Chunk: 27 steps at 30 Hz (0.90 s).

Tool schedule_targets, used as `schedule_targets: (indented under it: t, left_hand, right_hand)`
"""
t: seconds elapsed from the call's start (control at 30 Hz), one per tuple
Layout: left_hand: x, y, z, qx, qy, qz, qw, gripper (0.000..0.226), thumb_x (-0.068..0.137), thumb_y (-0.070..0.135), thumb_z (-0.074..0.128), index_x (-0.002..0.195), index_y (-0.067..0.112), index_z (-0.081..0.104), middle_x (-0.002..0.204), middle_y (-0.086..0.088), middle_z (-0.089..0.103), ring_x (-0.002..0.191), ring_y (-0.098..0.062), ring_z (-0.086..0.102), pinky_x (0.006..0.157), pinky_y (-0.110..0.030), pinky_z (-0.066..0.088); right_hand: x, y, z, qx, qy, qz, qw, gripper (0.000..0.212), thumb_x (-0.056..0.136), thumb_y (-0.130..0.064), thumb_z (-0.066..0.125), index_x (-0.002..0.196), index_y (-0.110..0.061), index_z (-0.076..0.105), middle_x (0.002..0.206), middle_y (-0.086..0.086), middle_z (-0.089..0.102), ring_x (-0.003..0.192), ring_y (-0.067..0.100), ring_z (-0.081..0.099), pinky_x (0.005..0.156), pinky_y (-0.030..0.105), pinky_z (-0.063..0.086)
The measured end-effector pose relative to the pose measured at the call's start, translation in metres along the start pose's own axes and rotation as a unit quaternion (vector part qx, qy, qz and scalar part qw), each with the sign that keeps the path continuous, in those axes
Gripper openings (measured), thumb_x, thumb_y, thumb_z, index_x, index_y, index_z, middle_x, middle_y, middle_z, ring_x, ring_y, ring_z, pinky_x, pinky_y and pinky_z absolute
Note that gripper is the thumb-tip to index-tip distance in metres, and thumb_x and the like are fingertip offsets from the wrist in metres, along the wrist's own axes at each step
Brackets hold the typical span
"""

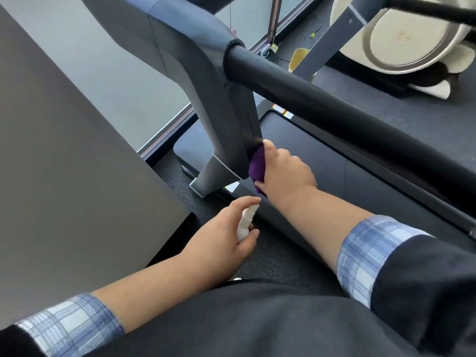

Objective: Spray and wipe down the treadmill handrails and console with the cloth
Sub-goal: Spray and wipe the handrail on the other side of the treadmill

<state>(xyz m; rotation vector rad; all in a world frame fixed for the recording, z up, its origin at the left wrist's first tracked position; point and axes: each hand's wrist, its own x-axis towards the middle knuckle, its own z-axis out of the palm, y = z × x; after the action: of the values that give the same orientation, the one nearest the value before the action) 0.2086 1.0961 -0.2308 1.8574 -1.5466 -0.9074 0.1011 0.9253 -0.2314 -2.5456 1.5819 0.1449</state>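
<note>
The right hand [286, 168] presses the purple cloth [257, 164] on the treadmill post [226, 130], low down. The left hand [226, 233] holds the spray bottle [246, 221] below the post. Rub firmly, up and down.

There is one view only, from a wide-angle camera on the person's head, looking forward and steeply down, tilted. It sits close above both forearms, with the grey treadmill upright post [221, 119] toward twelve o'clock and the black padded handrail [334, 109] running off toward four o'clock.
</note>
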Motion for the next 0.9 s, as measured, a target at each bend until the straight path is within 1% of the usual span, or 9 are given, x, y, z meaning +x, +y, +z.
schedule_targets:
  t: [0.1, 0.17, 0.23, 0.37, 0.47, 0.6, 0.73, 0.8, 0.9]
  left_hand:
    - [0.005, 0.013, 0.003, 0.006, -0.005, 0.018, 1.0, 0.054, 0.088, 0.042, 0.059, 0.128, 0.063, 0.029, 0.096, 0.025, 0.056, 0.084, 0.009, 0.054, 0.069, -0.013, 0.038]
    - [0.01, 0.026, 0.012, 0.007, -0.012, 0.032, 0.999, 0.054, 0.088, 0.041, 0.059, 0.129, 0.061, 0.029, 0.096, 0.025, 0.056, 0.083, 0.01, 0.054, 0.068, -0.013, 0.038]
    - [0.012, 0.039, 0.023, 0.005, -0.02, 0.045, 0.999, 0.054, 0.088, 0.041, 0.059, 0.129, 0.06, 0.03, 0.098, 0.024, 0.057, 0.084, 0.008, 0.055, 0.07, -0.016, 0.041]
    - [0.005, 0.062, 0.045, 0.001, -0.041, 0.055, 0.998, 0.054, 0.087, 0.041, 0.058, 0.128, 0.063, 0.03, 0.097, 0.021, 0.058, 0.086, -0.001, 0.059, 0.076, -0.028, 0.05]
    - [-0.007, 0.08, 0.064, 0.011, -0.051, 0.062, 0.997, 0.056, 0.088, 0.037, 0.061, 0.127, 0.062, 0.03, 0.097, 0.02, 0.058, 0.085, -0.002, 0.058, 0.076, -0.027, 0.05]
    - [-0.024, 0.107, 0.088, 0.028, -0.054, 0.078, 0.995, 0.056, 0.089, 0.037, 0.061, 0.128, 0.062, 0.029, 0.101, 0.021, 0.059, 0.084, 0.005, 0.056, 0.068, -0.017, 0.041]
    - [-0.043, 0.128, 0.107, 0.02, -0.054, 0.073, 0.996, 0.054, 0.09, 0.037, 0.061, 0.129, 0.059, 0.03, 0.104, 0.018, 0.06, 0.082, 0.0, 0.058, 0.071, -0.022, 0.047]
    - [-0.054, 0.134, 0.115, 0.018, -0.054, 0.067, 0.996, 0.054, 0.09, 0.037, 0.061, 0.129, 0.059, 0.03, 0.103, 0.016, 0.061, 0.081, -0.002, 0.058, 0.073, -0.025, 0.048]
    - [-0.068, 0.14, 0.125, 0.021, -0.049, 0.064, 0.997, 0.054, 0.091, 0.036, 0.061, 0.129, 0.059, 0.03, 0.1, 0.015, 0.06, 0.081, -0.001, 0.058, 0.072, -0.023, 0.047]
  right_hand:
    - [-0.007, 0.012, -0.001, -0.009, -0.015, -0.014, 1.0, 0.09, 0.088, -0.046, 0.069, 0.152, -0.026, 0.009, 0.119, 0.012, 0.052, 0.101, 0.035, 0.06, 0.067, 0.043, 0.047]
    - [-0.015, 0.022, -0.004, -0.005, -0.023, -0.02, 1.0, 0.085, 0.09, -0.034, 0.066, 0.152, -0.027, 0.008, 0.116, 0.012, 0.051, 0.1, 0.035, 0.059, 0.065, 0.042, 0.044]
    - [-0.028, 0.037, -0.007, 0.001, -0.025, -0.019, 1.0, 0.08, 0.089, -0.025, 0.062, 0.15, -0.027, 0.012, 0.113, 0.012, 0.05, 0.098, 0.037, 0.059, 0.064, 0.042, 0.044]
    - [-0.063, 0.072, -0.009, 0.005, -0.014, -0.001, 1.0, 0.074, 0.089, -0.029, 0.064, 0.145, -0.028, 0.016, 0.106, 0.012, 0.051, 0.094, 0.037, 0.06, 0.067, 0.045, 0.052]
    - [-0.09, 0.096, -0.012, -0.001, -0.005, 0.008, 1.0, 0.077, 0.088, -0.035, 0.069, 0.143, -0.028, 0.017, 0.104, 0.011, 0.052, 0.093, 0.035, 0.061, 0.071, 0.045, 0.055]
    - [-0.132, 0.133, -0.02, -0.035, -0.016, 0.034, 0.999, 0.084, 0.083, -0.029, 0.075, 0.142, -0.03, 0.016, 0.104, 0.011, 0.051, 0.094, 0.035, 0.06, 0.069, 0.043, 0.048]
    - [-0.171, 0.167, -0.032, -0.074, -0.049, 0.072, 0.993, 0.088, 0.083, -0.022, 0.075, 0.143, -0.03, 0.012, 0.097, 0.01, 0.043, 0.095, 0.034, 0.059, 0.065, 0.042, 0.045]
    - [-0.188, 0.18, -0.039, -0.107, -0.061, 0.075, 0.99, 0.088, 0.083, -0.02, 0.074, 0.144, -0.029, 0.012, 0.097, 0.009, 0.042, 0.097, 0.034, 0.059, 0.065, 0.041, 0.043]
    - [-0.196, 0.187, -0.052, -0.148, -0.106, 0.076, 0.98, 0.094, 0.079, -0.019, 0.075, 0.148, -0.026, 0.011, 0.105, 0.012, 0.045, 0.106, 0.036, 0.057, 0.069, 0.04, 0.039]
